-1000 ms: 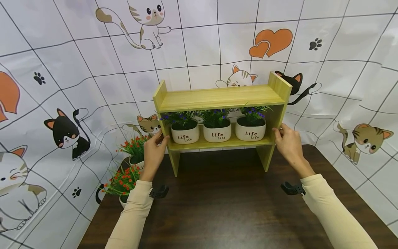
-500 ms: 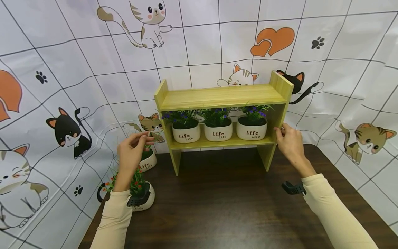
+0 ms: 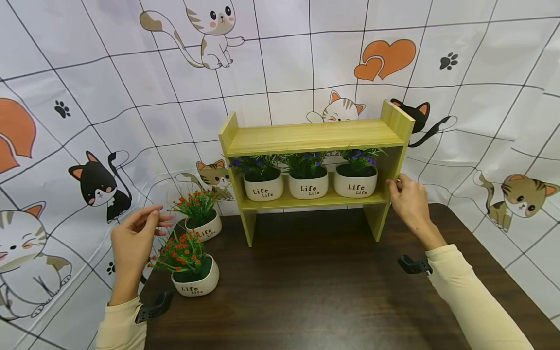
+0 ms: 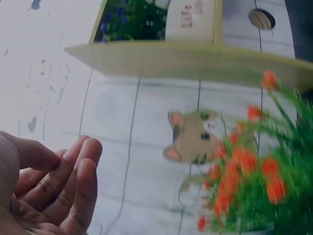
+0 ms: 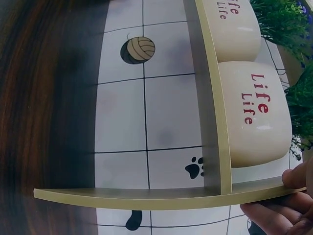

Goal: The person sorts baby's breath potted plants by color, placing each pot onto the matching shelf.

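A light wooden shelf (image 3: 310, 137) stands on the dark table, with three white "Life" pots of blue-purple flowers on its lower board; one is the right-hand pot (image 3: 356, 185). My right hand (image 3: 411, 201) grips the front edge of the shelf's right side panel, thumb inside and fingers outside, as the right wrist view shows. My left hand (image 3: 136, 240) hovers at the far left with loosely bent fingers and holds nothing. Nearest to it are two white pots of red flowers, the front pot (image 3: 195, 277) and the rear pot (image 3: 204, 227).
The brown table (image 3: 297, 296) stretches in front of the shelf. Behind and at both sides hangs a white gridded sheet (image 3: 280, 63) printed with cats, hearts and paws. The red-flower pots stand left of the shelf.
My left hand has let go of the shelf's left side and moved left and down past the red flowers. The right hand keeps its grip. The shelf has not visibly moved.
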`<state>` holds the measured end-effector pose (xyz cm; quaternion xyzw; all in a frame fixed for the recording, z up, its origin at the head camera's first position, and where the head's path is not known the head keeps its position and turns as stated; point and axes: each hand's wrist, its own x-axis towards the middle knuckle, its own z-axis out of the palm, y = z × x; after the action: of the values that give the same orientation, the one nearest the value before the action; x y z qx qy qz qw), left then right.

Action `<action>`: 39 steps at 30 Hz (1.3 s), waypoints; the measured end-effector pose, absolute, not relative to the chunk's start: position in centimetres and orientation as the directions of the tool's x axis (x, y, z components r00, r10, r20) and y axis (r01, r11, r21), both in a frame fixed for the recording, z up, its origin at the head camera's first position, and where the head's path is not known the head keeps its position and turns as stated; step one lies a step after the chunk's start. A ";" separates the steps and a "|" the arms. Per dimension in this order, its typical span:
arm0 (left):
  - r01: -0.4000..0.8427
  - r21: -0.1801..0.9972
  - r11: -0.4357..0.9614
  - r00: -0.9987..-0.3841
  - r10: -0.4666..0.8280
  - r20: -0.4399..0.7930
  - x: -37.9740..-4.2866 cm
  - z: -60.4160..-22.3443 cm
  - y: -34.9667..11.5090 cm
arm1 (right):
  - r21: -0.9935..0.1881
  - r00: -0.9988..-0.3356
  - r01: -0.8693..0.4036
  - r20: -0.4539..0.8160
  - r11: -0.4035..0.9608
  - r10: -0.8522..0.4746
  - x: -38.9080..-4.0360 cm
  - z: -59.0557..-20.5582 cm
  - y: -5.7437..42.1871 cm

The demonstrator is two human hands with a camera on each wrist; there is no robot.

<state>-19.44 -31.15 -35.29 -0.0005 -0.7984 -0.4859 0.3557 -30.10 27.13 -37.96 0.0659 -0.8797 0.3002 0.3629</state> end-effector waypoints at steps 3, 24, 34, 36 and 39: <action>0.330 0.784 0.525 -0.734 -0.380 0.563 -19.0 -35.9 -32.6 | -0.482 -0.728 -0.332 0.678 0.811 0.105 -30.0 -37.9 27.1; -0.067 0.837 0.543 -0.802 -0.529 0.279 -18.1 -44.6 -37.8 | -0.505 -0.735 -0.331 0.668 0.798 0.118 -29.8 -37.7 26.9; -0.176 0.766 0.618 -0.959 -0.283 0.008 -18.6 -48.3 -38.2 | -0.499 -0.732 -0.334 0.672 0.800 0.113 -29.8 -37.8 26.9; -0.185 0.759 0.624 -0.973 -0.223 -0.054 -18.7 -48.7 -38.4 | -0.500 -0.733 -0.334 0.671 0.799 0.113 -29.8 -37.8 26.9; -0.196 0.775 0.600 -0.979 -0.159 -0.124 -18.7 -49.2 -38.4 | -0.499 -0.737 -0.332 0.667 0.800 0.110 -29.8 -37.8 26.9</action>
<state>-18.75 -38.44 -49.21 0.0994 -0.8943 -0.4359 -0.0210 -29.80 26.89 -37.84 0.0630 -0.8789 0.3095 0.3574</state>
